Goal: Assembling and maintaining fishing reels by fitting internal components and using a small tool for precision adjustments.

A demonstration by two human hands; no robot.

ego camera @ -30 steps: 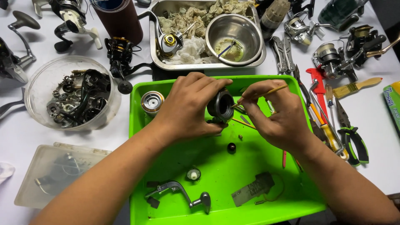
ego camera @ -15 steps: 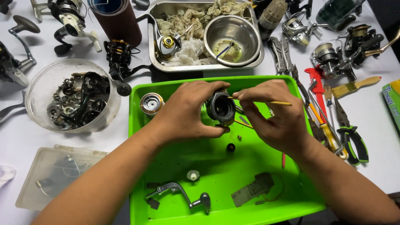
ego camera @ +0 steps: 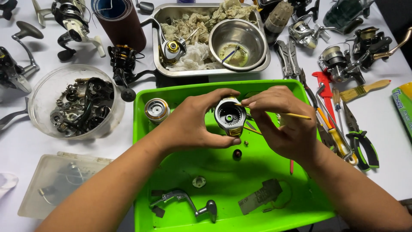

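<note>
My left hand [ego camera: 195, 124] clenches the open reel body [ego camera: 230, 117] over the green tray [ego camera: 274, 215], while my right hand [ego camera: 281, 122], at its three o'clock, pinches a thin brush [ego camera: 296, 115].

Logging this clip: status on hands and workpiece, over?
Left hand grips open reel body over green tray. Right hand holds thin yellow stick at its rim. Nothing blocking.

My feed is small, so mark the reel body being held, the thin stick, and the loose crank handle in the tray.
reel body [ego camera: 230, 117], head view, on its open round face.
thin stick [ego camera: 296, 115], head view, on the bare shaft.
crank handle [ego camera: 182, 198], head view, on its bent arm.
</note>
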